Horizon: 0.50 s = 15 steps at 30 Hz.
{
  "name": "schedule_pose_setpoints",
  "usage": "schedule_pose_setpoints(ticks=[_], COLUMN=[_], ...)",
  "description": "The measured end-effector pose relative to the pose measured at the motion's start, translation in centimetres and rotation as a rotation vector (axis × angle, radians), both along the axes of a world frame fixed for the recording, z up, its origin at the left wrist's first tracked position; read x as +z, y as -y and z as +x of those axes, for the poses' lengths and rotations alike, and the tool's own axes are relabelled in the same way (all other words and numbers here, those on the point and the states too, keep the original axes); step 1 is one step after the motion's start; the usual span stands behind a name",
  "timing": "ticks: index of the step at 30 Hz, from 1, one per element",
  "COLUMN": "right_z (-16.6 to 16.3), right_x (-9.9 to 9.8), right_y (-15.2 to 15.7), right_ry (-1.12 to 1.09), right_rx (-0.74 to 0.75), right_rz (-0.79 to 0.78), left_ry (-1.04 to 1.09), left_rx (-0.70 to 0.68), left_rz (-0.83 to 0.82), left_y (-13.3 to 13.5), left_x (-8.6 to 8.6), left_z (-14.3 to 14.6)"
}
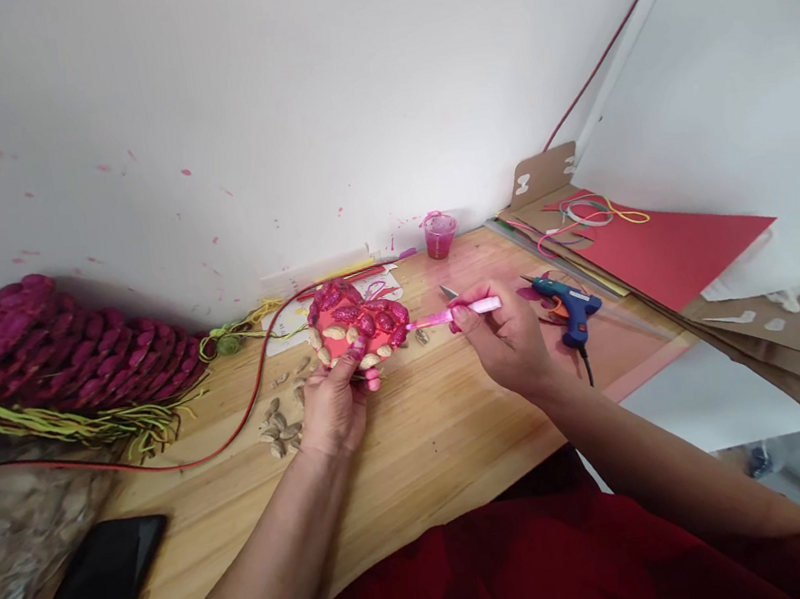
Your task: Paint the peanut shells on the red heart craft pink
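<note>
"What does the piece in your left hand look like?"

"My piece (327, 320) has a flat, orange-red base with peanuts set over it. The upper and right ones, the pink peanuts (368, 325), are deep magenta and glossy, while the bare peanuts (335, 333) along the left and lower edge show their pale tan shells. Two round pink beads (373, 380) sit at its bottom edge."

"Where is it, and how do you have it?"

"Above the counter (424, 448), in front of me. My left hand (337, 406) is closed on its lower edge, thumb across the front."

"And the other one?"

"My right hand (508, 338) is curled around a brush (437, 318), pinching its white handle. The pink tip is at the piece's right edge; I can't tell whether it touches."

"What lies about?"

"Loose peanuts (280, 428) left of the piece, a pink-stained cup (440, 236) by the wall (367, 92), and a blue glue gun (575, 310) beyond my right hand."
</note>
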State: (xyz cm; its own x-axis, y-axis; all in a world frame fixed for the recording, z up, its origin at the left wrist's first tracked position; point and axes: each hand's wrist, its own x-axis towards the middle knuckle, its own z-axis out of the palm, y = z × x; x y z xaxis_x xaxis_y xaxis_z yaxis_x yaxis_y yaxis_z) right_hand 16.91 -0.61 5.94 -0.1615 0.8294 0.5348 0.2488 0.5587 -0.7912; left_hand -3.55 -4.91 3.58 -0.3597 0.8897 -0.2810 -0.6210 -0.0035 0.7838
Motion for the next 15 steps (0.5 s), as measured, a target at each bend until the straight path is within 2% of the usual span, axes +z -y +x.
schedule_pose_setpoints(ticks=[8,15], right_z=[0.08,0.06], right_x=[-0.23,0.04], right_y=[-0.26,0.01], right_ry=[-0.065,0.009], right_rx=[0.002,-0.04], right_rz=[-0.027,0.004], left_ry=[0.036,0.058], left_rx=[-0.001,-0.011], left_rz=[-0.033,-0.038], left_y=[0.0,-0.03], left_x=[-0.16,0.03], left_z=[-0.16,-0.17])
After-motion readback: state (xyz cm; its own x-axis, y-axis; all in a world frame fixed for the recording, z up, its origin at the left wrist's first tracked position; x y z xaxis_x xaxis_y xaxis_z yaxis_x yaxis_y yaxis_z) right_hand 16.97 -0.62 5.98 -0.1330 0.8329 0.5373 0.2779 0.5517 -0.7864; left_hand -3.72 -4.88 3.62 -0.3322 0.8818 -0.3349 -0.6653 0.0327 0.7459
